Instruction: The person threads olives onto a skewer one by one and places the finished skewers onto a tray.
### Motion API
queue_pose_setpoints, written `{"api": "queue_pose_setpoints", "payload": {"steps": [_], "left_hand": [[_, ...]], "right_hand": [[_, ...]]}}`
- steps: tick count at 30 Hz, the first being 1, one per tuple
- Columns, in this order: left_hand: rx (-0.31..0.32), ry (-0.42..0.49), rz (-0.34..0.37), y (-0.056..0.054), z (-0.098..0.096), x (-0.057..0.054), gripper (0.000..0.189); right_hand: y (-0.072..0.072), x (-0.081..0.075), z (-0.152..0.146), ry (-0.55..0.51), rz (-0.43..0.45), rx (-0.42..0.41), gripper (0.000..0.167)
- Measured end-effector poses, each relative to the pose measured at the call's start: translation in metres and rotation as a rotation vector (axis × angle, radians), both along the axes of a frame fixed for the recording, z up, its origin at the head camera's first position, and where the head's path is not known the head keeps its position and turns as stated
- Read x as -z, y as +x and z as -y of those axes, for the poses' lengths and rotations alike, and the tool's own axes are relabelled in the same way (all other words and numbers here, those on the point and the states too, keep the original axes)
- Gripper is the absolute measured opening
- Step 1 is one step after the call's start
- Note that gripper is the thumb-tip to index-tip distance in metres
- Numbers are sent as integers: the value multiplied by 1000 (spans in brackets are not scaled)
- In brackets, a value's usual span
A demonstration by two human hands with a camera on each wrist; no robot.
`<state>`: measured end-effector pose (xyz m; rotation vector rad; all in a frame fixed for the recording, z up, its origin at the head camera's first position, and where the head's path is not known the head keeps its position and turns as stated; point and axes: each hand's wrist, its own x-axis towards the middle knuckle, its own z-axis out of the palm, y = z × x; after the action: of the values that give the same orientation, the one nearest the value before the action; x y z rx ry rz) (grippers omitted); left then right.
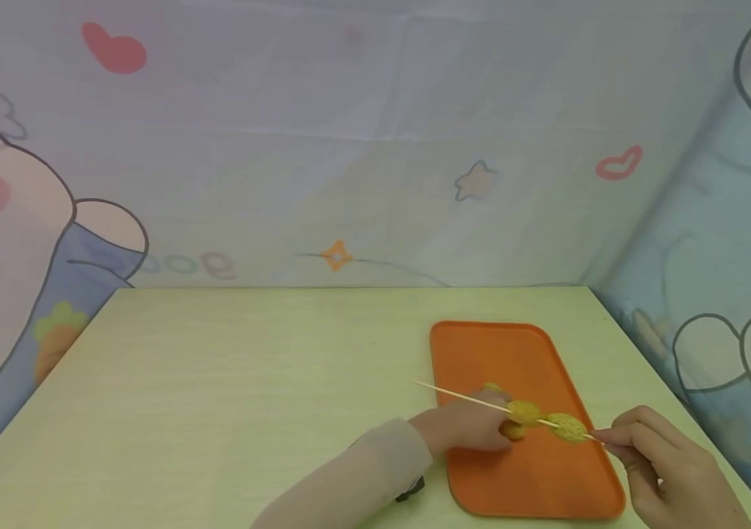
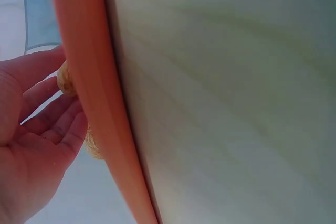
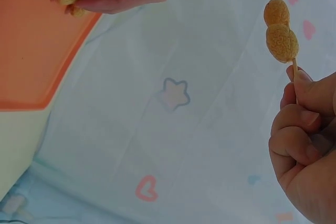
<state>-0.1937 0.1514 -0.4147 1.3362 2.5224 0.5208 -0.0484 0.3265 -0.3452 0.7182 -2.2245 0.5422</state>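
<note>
My right hand [image 1: 669, 463] pinches a thin wooden skewer [image 1: 444, 389] near one end. Two wrinkled, golden-brown balls are threaded on it, a nearer ball [image 3: 282, 43] just above the fingertips and a farther ball [image 3: 276, 12] against it. The skewer's bare length points left across my left hand [image 1: 471, 425], which reaches down over the orange tray [image 1: 494, 485]. Between its thumb and fingers my left hand holds a similar loose golden ball [image 2: 65, 80] at the tray. Another loose ball [image 2: 93, 144] shows beside the fingers, partly hidden by the tray's rim.
The tray lies on the right part of a pale wooden table [image 1: 217, 397]. A printed cloth [image 1: 375, 147] with cartoon figures hangs behind and along the sides. A dark strap [image 1: 410, 490] shows under the left sleeve.
</note>
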Motion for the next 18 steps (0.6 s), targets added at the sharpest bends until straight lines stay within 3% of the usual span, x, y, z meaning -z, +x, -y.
{"api": "queue_pose_setpoints", "payload": {"steps": [5,11,18], "left_hand": [[26,49,51,-5,-4,3,15],[61,48,29,-6,-5,-2,35],[20,16,19,-7,-12,4,29]], "right_hand": [[1,-3,0,27,3,18,48],[0,0,-1,-1,8,-1,49],[-1,2,-2,0,2,2,49]]}}
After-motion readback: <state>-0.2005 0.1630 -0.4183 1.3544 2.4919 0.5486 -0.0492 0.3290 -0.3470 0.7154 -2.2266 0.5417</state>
